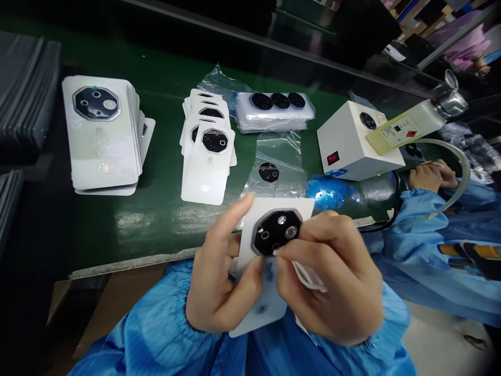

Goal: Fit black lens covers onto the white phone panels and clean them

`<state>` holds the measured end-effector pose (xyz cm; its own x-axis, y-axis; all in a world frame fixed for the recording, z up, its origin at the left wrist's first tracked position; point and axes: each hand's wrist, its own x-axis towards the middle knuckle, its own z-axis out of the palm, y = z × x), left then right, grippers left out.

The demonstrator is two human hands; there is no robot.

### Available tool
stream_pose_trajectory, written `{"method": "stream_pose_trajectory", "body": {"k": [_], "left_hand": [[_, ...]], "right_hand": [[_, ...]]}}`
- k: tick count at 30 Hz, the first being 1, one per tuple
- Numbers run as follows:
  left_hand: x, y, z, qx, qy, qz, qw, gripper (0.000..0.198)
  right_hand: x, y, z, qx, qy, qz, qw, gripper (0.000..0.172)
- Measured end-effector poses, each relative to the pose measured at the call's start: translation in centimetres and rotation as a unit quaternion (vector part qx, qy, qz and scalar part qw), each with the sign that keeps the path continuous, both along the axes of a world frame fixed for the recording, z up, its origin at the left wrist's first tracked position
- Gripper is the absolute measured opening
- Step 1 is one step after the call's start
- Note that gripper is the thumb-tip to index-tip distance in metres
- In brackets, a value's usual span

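Note:
My left hand (227, 271) is closed around the left edge of a white phone back cover (254, 308), its thumb on the front face. The cover is tilted toward me and carries a black octagonal camera plate (270, 237) with a silver rim and round lens openings. My right hand (332, 277) is closed, its fingertips pressed at the lower right of the camera plate. A folded white piece that looks like a wiping cloth (311, 277) shows beneath its fingers, with a small white tip by the plate. The fingers hide the cover's right edge.
White phone covers form a stack (104, 151) at left and a fanned pile (205, 177) mid-table. Beyond lie clear bags (274, 120) with black lens plates and a loose lens plate (269, 172). A bottle (407, 128) leans over a white box (348, 141); a co-worker's hands (430, 175) rest at right.

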<state>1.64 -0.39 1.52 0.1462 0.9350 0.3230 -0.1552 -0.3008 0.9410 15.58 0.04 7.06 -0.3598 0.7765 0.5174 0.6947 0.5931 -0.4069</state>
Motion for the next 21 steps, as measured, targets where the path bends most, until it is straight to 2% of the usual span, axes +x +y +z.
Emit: {"method": "stream_pose_trajectory", "body": {"k": [2,6,15,19,21], "left_hand": [[0.0,-0.1,0.3,-0.026,-0.044,-0.009,0.999,0.058],[0.0,-0.5,0.7,-0.047,-0.074,-0.016,0.996,0.056],[-0.1,-0.9,1.1,-0.049,-0.073,-0.010,0.996,0.055],[-0.4,-0.8,1.3,-0.064,-0.037,-0.053,0.996,0.053],[-0.3,-0.7,1.3,-0.068,-0.057,-0.053,0.995,0.052]], "right_hand": [[0.3,-0.2,0.4,-0.009,0.038,0.009,0.999,0.014],[0.6,-0.7,0.6,-0.012,0.091,0.002,0.996,0.016],[0.4,-0.8,0.5,-0.021,0.102,-0.004,0.995,0.013],[0.6,-0.6,0.4,-0.015,0.092,0.019,0.996,0.016],[0.8,-0.5,0.4,-0.008,0.086,0.028,0.996,0.016]]}}
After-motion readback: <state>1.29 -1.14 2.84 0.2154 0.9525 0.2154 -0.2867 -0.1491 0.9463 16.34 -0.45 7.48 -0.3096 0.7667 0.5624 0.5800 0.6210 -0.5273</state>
